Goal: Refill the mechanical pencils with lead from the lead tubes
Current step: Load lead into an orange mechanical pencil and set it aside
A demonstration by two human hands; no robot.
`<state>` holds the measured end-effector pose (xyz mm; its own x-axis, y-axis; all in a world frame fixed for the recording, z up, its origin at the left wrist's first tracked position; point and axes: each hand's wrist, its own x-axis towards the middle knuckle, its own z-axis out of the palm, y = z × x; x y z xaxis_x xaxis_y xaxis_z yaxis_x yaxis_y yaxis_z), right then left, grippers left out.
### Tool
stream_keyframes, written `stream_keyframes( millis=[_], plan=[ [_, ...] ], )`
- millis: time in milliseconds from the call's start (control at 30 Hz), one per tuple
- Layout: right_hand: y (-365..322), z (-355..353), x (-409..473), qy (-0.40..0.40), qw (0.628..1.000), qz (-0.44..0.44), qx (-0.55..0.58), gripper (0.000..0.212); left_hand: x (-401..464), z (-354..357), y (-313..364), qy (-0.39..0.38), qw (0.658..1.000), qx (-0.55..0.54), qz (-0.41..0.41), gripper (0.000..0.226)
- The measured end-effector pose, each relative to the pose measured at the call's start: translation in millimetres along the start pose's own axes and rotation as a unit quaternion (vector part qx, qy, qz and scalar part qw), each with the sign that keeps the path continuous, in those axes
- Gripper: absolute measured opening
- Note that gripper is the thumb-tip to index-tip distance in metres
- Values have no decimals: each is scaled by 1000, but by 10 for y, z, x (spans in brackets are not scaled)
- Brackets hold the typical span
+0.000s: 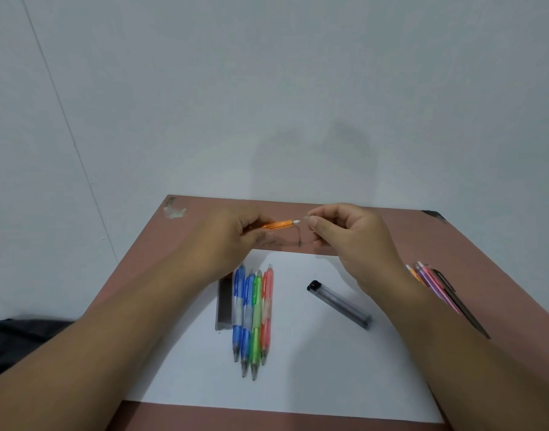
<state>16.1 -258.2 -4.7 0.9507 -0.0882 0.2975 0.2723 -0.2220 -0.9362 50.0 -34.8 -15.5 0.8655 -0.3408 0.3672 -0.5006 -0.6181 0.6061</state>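
My left hand grips an orange mechanical pencil above the table's far side, its white eraser end pointing right. My right hand pinches a small pale piece just right of that end; I cannot tell what the piece is. On the white paper lie several mechanical pencils side by side: two blue, one green, one red. A dark lead tube lies left of them. A clear lead tube with a black cap lies to the right.
The brown table stands against a pale wall. More thin pencils, pink, purple, orange and a dark one, lie at the right beside my right forearm. A black bag sits off the table at the lower left.
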Motion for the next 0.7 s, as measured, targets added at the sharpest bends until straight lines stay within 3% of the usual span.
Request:
stream_keyframes(
  millis=[100, 267, 400, 700],
  plan=[
    [28, -107, 6, 8, 997, 0, -74, 12, 17, -7, -52, 10, 1000, 3, 3, 29],
    [75, -225, 10, -64, 959, -22, -276, 17, 43, 13, -97, 12, 1000, 4, 8, 25],
    [73, -228, 8, -112, 932, -36, -344, 15, 79, 55, -125, -3, 1000, 3, 10, 8],
    [117, -249, 39, -190, 879, -56, -433, 17, 118, 119, -148, -15, 999, 14, 35, 10]
  ],
)
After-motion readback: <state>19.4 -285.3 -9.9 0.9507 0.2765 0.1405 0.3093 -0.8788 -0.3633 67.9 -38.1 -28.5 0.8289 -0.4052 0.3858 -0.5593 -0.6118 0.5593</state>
